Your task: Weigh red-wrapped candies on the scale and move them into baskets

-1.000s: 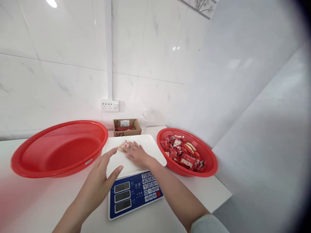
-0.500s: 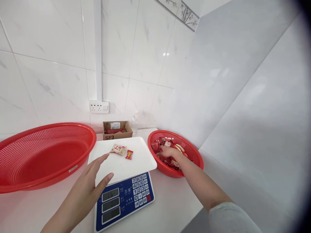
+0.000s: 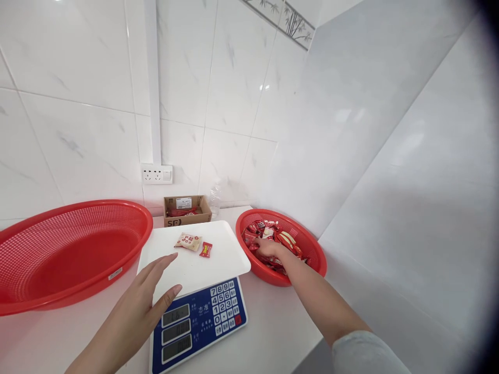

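My left hand (image 3: 148, 293) hovers over the near left of a scale's white weighing tray (image 3: 230, 259), fingers apart and holding nothing. On that tray lie a cream snack packet with red print (image 3: 188, 241) and a small red wrapped candy (image 3: 206, 250). My right hand (image 3: 267, 248) is down in the round red basket (image 3: 317, 252) on the right, among several red snack packets (image 3: 287, 240). Its fingers are curled in and partly hidden, so what they grip cannot be made out. Below the tray shows the scale's blue panel (image 3: 206, 317) with keys and displays.
A large red basket (image 3: 89, 218) stands at the left, its rim close to the tray. Behind the scale are a small cardboard box (image 3: 187, 210) with red packets inside and a clear plastic bottle (image 3: 215, 200). Walls close off the back and right.
My right hand's fingers have gone from spread over the packets to drawn together among them. My left hand stays open above the tray. The view has shifted slightly.
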Demonstrator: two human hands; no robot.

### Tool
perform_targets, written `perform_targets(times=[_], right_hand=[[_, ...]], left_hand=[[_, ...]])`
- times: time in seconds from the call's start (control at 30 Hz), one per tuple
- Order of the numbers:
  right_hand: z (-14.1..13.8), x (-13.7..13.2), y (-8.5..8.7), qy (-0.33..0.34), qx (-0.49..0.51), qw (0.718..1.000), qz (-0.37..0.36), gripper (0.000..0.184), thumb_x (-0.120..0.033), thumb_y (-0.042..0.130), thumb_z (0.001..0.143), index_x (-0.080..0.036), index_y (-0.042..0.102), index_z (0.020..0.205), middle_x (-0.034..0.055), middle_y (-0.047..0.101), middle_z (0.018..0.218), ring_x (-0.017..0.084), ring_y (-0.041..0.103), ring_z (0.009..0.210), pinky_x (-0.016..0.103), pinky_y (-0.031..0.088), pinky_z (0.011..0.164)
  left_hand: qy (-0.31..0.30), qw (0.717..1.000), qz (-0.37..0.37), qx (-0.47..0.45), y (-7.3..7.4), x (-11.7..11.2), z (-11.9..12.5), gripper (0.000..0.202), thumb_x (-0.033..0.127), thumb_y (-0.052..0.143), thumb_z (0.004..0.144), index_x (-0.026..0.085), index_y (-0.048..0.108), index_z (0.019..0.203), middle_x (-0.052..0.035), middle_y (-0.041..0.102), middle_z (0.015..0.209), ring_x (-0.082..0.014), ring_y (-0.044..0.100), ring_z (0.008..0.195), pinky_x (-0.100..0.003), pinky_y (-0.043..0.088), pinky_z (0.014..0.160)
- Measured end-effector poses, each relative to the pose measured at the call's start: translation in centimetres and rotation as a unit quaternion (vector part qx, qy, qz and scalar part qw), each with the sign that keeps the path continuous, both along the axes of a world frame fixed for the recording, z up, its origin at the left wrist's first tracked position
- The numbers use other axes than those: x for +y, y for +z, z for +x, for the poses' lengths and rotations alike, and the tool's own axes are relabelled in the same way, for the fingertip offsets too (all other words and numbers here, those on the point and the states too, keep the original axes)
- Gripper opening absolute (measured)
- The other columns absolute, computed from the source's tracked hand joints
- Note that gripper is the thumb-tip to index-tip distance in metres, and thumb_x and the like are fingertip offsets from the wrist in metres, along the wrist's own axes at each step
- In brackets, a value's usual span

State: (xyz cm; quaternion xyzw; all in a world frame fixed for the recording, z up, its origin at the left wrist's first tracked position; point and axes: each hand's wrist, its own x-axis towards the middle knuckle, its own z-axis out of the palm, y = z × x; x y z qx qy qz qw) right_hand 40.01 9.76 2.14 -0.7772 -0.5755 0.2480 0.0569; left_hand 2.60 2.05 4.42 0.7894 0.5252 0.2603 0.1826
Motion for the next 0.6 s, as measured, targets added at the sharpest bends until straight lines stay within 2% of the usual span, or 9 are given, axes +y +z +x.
perform_targets(times=[0.13, 0.23, 0.3, 0.43, 0.6], right_hand=[[1.4, 0.0, 1.1, -0.033, 0.063, 0.997, 0.029, 0.04, -0.032, 0.058, 0.082, -0.019, 0.052, 0.119, 0.0093, 0.063, 0.11, 0.018, 0.063, 0.085, 0.032, 0.049, 0.072], [1.9, -0.2, 1.3, -0.076, 0.094, 0.99, 0.072, 0.056, -0.039, 0.053, 0.082, -0.023, 0.038, 0.134, 0.0117, 0.053, 0.129, 0.021, 0.06, 0.099, 0.029, 0.047, 0.074], [2.0, -0.3, 1.3, -0.097, 0.107, 0.985, 0.096, 0.061, -0.042, 0.05, 0.082, -0.023, 0.033, 0.137, 0.0123, 0.047, 0.136, 0.022, 0.057, 0.107, 0.029, 0.046, 0.078], [1.8, -0.3, 1.3, -0.126, 0.113, 0.974, 0.147, 0.062, -0.041, 0.052, 0.08, -0.02, 0.035, 0.136, 0.0129, 0.044, 0.138, 0.023, 0.051, 0.116, 0.03, 0.042, 0.088], [1.4, -0.3, 1.9, -0.156, 0.1, 0.961, 0.204, 0.051, -0.04, 0.049, 0.082, -0.013, 0.046, 0.125, 0.0186, 0.054, 0.126, 0.029, 0.052, 0.114, 0.038, 0.038, 0.093]], left_hand=[[-0.008, 1.0, -0.005, 0.003, -0.2, 0.1, 0.0, 0.052, 0.054, 0.038, 0.085, 0.036, 0.034, 0.134, -0.0017, 0.045, 0.138, -0.0242, 0.048, 0.122, -0.038, 0.05, 0.09], [-0.021, 1.0, -0.004, 0.003, -0.2, 0.1, 0.0, 0.05, 0.053, 0.038, 0.086, 0.036, 0.036, 0.133, -0.0003, 0.045, 0.138, -0.0225, 0.047, 0.123, -0.037, 0.049, 0.092], [-0.023, 1.0, -0.001, 0.004, -0.2, 0.1, 0.0, 0.05, 0.053, 0.039, 0.086, 0.036, 0.037, 0.133, -0.0003, 0.046, 0.138, -0.0228, 0.047, 0.123, -0.037, 0.049, 0.093], [-0.021, 1.0, -0.007, 0.012, -0.3, -0.1, -0.1, 0.049, 0.053, 0.038, 0.086, 0.036, 0.037, 0.133, -0.0002, 0.046, 0.138, -0.0228, 0.047, 0.124, -0.038, 0.048, 0.094], [-0.032, 0.999, -0.004, -0.001, -0.3, -0.1, -0.2, 0.048, 0.051, 0.039, 0.086, 0.034, 0.04, 0.132, -0.0008, 0.048, 0.137, -0.023, 0.047, 0.124, -0.038, 0.047, 0.094]])
